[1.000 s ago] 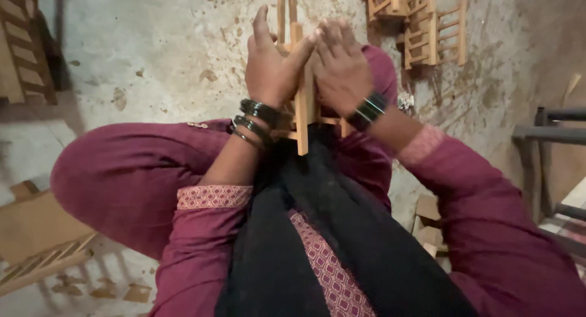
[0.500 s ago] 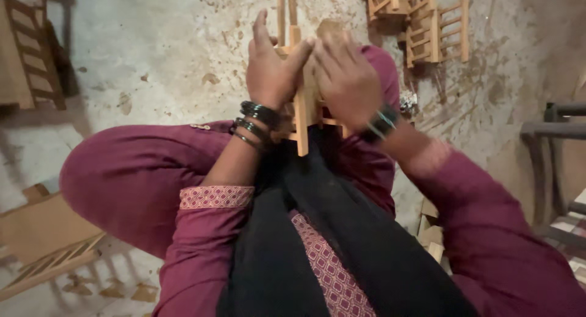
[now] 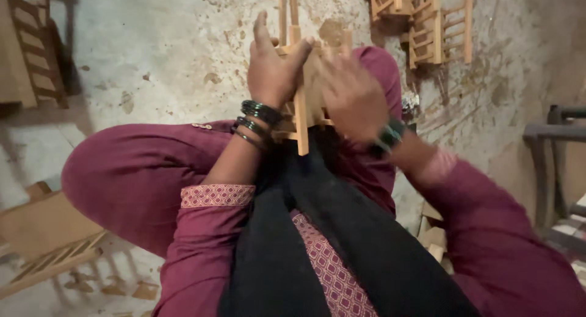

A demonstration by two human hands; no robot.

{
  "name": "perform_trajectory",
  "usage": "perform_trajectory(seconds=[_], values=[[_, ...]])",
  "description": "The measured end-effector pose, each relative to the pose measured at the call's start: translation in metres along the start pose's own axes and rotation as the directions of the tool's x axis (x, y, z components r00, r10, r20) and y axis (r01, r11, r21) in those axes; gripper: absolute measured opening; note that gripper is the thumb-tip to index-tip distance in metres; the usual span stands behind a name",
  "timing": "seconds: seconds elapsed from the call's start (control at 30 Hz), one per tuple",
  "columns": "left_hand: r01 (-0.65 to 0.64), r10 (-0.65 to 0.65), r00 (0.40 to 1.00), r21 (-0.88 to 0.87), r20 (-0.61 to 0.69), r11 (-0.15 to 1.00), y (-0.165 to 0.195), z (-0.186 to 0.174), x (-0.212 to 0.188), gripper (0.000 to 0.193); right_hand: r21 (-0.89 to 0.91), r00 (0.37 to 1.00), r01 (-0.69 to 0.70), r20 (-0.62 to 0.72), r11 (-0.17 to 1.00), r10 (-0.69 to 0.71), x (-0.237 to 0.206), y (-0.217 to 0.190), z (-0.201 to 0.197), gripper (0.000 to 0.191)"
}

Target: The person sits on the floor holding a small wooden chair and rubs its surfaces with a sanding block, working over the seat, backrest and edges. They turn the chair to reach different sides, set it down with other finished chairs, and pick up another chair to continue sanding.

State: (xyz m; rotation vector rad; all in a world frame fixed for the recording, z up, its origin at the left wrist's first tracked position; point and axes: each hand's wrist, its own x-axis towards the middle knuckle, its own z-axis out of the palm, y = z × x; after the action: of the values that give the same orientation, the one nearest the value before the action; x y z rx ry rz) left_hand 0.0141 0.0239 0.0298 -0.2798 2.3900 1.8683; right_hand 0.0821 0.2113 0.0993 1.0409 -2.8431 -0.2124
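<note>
Small wooden frame (image 3: 300, 103): pale, unfinished slats joined at right angles, one long upright strip running down the middle, thinner sticks projecting above. Held in front of the body, above the lap, between both hands. Left hand (image 3: 272, 72) wrapped about the frame's left side, thumb hooked over a top crossbar, fingers pointing up; dark green glass bangles (image 3: 256, 124) stacked at the wrist. Right hand (image 3: 353, 97) blurred, palm laid against the frame's right side, fingers spread; grip not clear. Dark bangle at that wrist also. Maroon sleeves with patterned cuffs (image 3: 218, 195); black scarf (image 3: 317, 231) hanging down the centre. Below, rough concrete floor (image 3: 152, 54), grey, pitted and stained. Similar slatted wooden frames (image 3: 427, 24) lying upper right; flat wooden pieces (image 3: 43, 237) at lower left.
</note>
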Motion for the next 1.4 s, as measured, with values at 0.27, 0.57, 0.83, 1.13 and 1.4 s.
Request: perform_trajectory(seconds=[0.27, 0.57, 0.83, 1.13, 1.4], values=[[0.034, -0.034, 0.999, -0.013, -0.015, 0.999, -0.004, -0.006, -0.006, 0.107, -0.357, 0.899, 0.182, 0.439, 0.916, -0.008, 0.001, -0.034, 0.034, 0.047], [-0.010, 0.010, 1.000, -0.023, -0.021, 1.000, 0.002, -0.004, -0.001, 0.105, -0.014, 0.964, -0.004, 0.267, 1.000, 0.008, 0.026, -0.005, 0.002, 0.026], [-0.015, 0.014, 1.000, -0.047, -0.025, 0.999, -0.005, -0.003, -0.007, 0.104, -0.335, 0.854, 0.139, 0.517, 0.932, 0.058, -0.001, -0.035, 0.033, 0.040], [-0.032, 0.031, 0.999, -0.052, -0.006, 0.998, -0.015, -0.002, 0.007, 0.100, 0.026, 0.997, 0.071, -0.042, 0.997, -0.070, 0.011, 0.003, -0.023, 0.034], [-0.041, 0.031, 0.997, -0.148, -0.069, 0.988, -0.031, 0.000, 0.006, 0.099, -0.353, 0.931, 0.236, 0.350, 0.905, -0.106, -0.001, -0.040, 0.024, 0.044]])
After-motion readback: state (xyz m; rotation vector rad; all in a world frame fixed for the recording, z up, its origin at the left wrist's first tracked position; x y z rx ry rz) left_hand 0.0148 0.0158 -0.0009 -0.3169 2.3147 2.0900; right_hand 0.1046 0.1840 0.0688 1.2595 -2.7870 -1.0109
